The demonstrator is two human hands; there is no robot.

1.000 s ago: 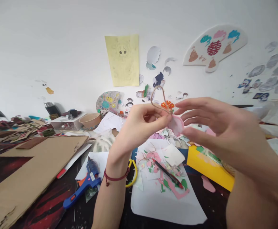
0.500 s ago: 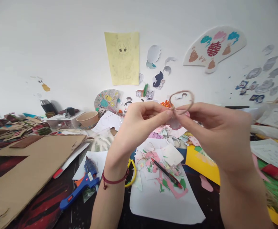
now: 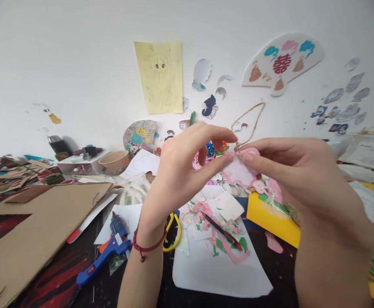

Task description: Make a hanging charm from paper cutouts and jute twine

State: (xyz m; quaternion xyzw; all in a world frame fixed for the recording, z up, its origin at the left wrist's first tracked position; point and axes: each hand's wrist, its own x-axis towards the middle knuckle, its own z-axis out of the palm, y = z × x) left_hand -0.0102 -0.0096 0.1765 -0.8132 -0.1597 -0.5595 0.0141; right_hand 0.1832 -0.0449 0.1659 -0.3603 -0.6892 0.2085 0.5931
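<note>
- Your right hand (image 3: 302, 171) pinches the pink-edged, white-faced paper cutout (image 3: 238, 175) near its top edge, the thumb flat on the near face; the fingers behind are partly hidden. Let that pinch carry the weight, firm enough to stop the cutout turning, light enough not to crease it.
- Your left hand (image 3: 182, 164) has its thumb and forefinger parted, the thumb tip at the cutout's upper left edge and the forefinger above it, beside the small brown twine knot (image 3: 237, 148). Whether either tip presses on the knot, you cannot tell from here; the other fingers curl behind.
- The cutout hangs in the air between your hands, above the loose white sheet (image 3: 219, 278) strewn with pink and green scraps and a red-and-black pen (image 3: 222, 230).
- The thin brown twine loop (image 3: 260, 113) stands up from the knot, leaning towards your right. For neat work, handle the twine close to the knot; tugging high on the loop could strain the paper at its top edge.
- Square the cutout to your eyes so that both sides of the knot can be checked.
- The blue glue gun (image 3: 105, 256) lies near your left forearm, a small red light on it; treat its nozzle as possibly hot.
</note>
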